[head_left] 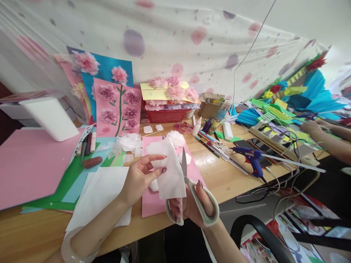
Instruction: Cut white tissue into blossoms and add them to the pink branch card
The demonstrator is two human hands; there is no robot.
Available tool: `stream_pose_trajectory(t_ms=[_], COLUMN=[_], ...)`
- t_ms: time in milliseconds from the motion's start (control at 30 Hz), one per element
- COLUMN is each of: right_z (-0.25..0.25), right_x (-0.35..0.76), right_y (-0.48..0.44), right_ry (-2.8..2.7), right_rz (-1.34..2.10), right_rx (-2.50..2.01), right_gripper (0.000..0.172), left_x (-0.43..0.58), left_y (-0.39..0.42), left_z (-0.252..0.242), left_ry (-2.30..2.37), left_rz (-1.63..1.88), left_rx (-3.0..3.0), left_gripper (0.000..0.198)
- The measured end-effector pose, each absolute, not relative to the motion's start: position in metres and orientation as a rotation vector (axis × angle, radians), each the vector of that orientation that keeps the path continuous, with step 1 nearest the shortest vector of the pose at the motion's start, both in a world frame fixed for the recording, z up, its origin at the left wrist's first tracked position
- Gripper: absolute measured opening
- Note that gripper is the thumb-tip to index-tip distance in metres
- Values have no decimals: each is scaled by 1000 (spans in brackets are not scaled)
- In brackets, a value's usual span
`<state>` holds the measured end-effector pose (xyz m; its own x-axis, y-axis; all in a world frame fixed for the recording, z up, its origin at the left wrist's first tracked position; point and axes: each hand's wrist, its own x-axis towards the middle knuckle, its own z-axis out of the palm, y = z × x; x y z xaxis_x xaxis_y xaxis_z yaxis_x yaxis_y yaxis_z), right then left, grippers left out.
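Wooden table [219,186], busy, set against a wall hung with a white cloth [164,31] with pink and purple spots. Back edge: a pink card [108,128] with puffy flowers on a green stem, then a red basket [166,116] heaped with pink blooms. Blue glue gun [255,162] lies right of centre near phones and cables; another person's hand [311,128] works at the far right. Black chair arm [260,226] below the table edge. White sheet [171,171] is up in the air above a pink sheet [149,208] at the near edge: thin, soft-looking, plain, roughly oblong, slightly bent. Left hand [139,177] pinches it between thumb and fingers, other fingers loosely curled. Right hand [189,210] is in the loops of pale-handled scissors [185,177], grip spread wide; one blade shows just beside the sheet's right edge, other blade hidden.
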<state>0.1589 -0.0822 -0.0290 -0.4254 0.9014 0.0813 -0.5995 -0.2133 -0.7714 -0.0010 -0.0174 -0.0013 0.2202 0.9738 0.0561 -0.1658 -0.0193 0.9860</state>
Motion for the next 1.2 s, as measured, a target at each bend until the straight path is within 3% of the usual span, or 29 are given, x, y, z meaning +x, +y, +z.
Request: stream_pose_trajectory(t_ms=[133, 333, 500, 833, 1033, 1200], right_z=[-30, -32, -38, -51, -36, -31], right_x=[161, 159, 154, 161, 158, 159], right_y=[-80, -80, -78, -74, -77, -76], right_ry=[-911, -885, -844, -827, -915, -955], right_rz=[1849, 1781, 1778, 1878, 1777, 1770], right_rx=[-443, -454, -511, -799, -576, -529], right_gripper=[57, 58, 63, 73, 63, 65], left_x=[0, -1, -1, -1, -1, -1], left_y=[-19, -17, -15, -13, -14, -18], left_z=[1, -8, -12, -13, -11, -8], left_ry=[937, 886, 837, 806, 780, 820], left_rz=[1107, 1095, 1074, 1094, 1075, 996], left_rx=[1249, 1137, 1050, 1021, 1001, 1094], left_gripper=[22, 46, 52, 51, 49, 45])
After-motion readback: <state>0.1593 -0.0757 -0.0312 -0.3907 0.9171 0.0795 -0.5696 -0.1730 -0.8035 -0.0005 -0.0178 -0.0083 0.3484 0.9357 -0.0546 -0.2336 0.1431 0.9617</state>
